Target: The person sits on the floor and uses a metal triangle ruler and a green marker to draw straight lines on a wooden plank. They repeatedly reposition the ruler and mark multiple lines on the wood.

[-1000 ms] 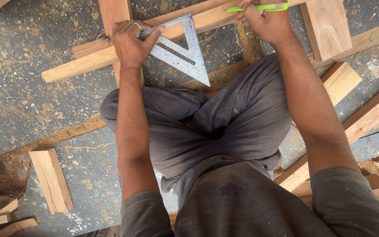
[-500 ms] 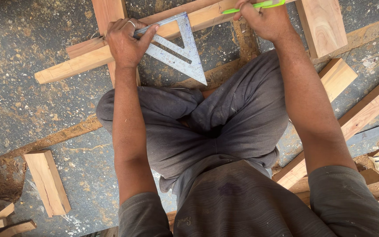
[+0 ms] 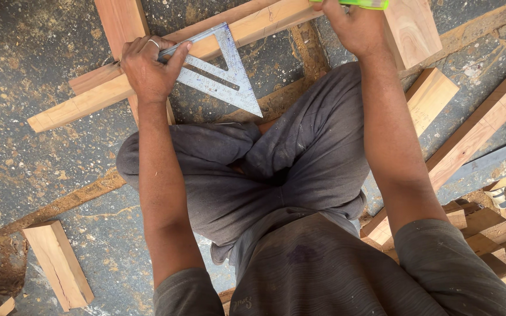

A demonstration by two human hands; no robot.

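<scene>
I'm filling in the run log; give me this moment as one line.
left hand: presses metal triangle square on long wooden bar | right hand: holds green pencil | posture: seated cross-legged on floor

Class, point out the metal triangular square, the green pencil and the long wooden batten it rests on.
metal triangular square (image 3: 229, 88), head view, on its flat blade.
green pencil (image 3: 365, 3), head view, on its barrel.
long wooden batten (image 3: 77, 105), head view, on its bare left end.

The green pencil (image 3: 355, 3) is cut off by the top edge.
</scene>
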